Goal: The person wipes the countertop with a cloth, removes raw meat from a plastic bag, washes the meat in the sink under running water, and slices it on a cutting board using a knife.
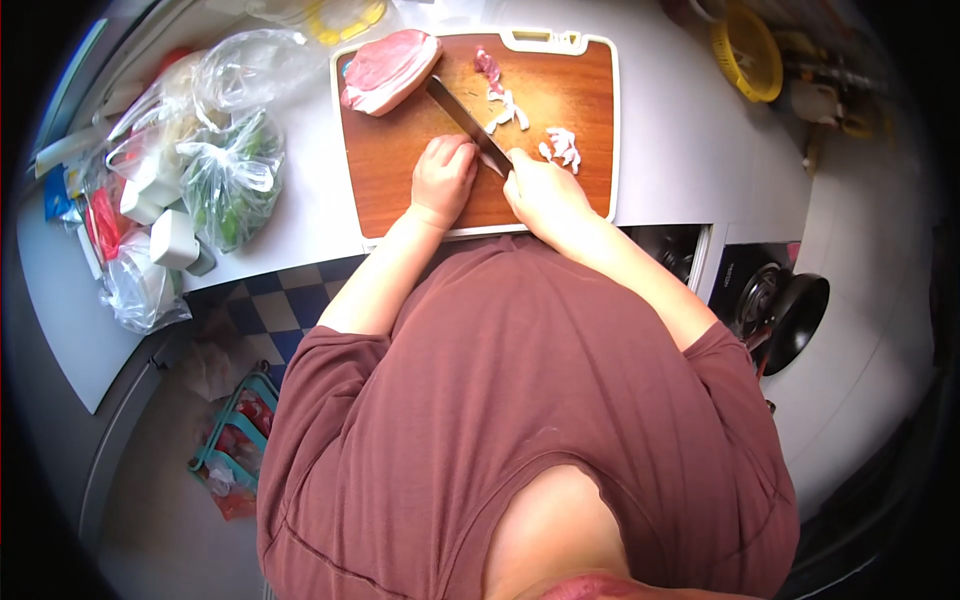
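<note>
My right hand point(545, 192) is closed round the handle of a kitchen knife point(462, 118), whose blade points up and left across the wooden cutting board point(375, 165). Beside the blade, my left hand point(443, 178) has its fingers curled down on a small pale piece of meat point(490, 163), mostly hidden by fingers and knife. A thick slab of raw pork point(390, 70) lies at the board's far left corner, close to the knife tip. Beyond the blade are a reddish meat scrap point(487, 68) and white fat strips point(510, 112). More cut fat point(563, 150) is heaped to the right.
Plastic bags, one with green vegetables point(235, 180), crowd the left counter beside a white container point(174, 240). A yellow basket point(746, 55) stands at far right. A black pan point(797, 325) is by the stove at lower right. A teal rack point(240, 430) stands below left.
</note>
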`<state>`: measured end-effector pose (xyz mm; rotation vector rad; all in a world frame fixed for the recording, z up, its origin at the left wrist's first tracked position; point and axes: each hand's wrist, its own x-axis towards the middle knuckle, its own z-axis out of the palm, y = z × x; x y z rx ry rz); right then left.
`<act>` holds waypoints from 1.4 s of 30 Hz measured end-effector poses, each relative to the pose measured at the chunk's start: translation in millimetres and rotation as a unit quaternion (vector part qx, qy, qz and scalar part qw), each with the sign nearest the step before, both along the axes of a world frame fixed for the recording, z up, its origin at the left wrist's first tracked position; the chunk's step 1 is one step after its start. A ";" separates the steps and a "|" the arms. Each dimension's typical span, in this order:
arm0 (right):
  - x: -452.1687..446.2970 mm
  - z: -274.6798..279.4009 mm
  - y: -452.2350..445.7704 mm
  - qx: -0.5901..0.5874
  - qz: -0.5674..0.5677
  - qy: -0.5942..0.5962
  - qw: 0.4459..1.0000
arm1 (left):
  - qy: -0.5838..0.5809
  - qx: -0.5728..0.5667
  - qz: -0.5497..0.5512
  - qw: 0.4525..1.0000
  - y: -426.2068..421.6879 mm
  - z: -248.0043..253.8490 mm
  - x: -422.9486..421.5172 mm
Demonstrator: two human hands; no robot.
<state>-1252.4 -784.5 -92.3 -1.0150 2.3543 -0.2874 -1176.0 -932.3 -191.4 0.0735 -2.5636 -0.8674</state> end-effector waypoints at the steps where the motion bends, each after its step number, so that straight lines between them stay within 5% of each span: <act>1: -0.8 -0.5 -1.1 -0.003 -0.002 -0.002 1.000 | 0.000 0.002 0.000 1.000 0.8 0.2 -1.1; 6: -3.5 -16.2 -18.4 -0.030 -0.135 -0.084 0.987 | -0.001 0.005 -0.007 1.000 -1.9 -2.7 0.0; 18: -6.2 -11.5 -16.5 -0.044 -0.111 -0.050 0.992 | 0.005 -0.009 -0.025 1.000 -0.4 -1.5 0.7; 21: -5.1 2.7 -6.4 -0.002 -0.026 -0.023 0.999 | 0.005 -0.013 -0.027 1.000 -1.2 -1.2 0.0; 24: 0.7 -5.4 1.0 -0.036 -0.104 -0.065 0.992 | 0.007 -0.012 -0.033 0.999 -0.2 -0.1 0.0; 27: 1.2 0.3 -1.4 -0.025 -0.028 -0.025 0.999 | 0.004 -0.008 -0.035 0.999 -1.0 -0.8 1.6; 42: -2.7 -21.8 -36.7 -0.003 -0.166 -0.067 0.984 | -0.010 0.039 -0.020 0.999 -4.1 -4.7 -1.1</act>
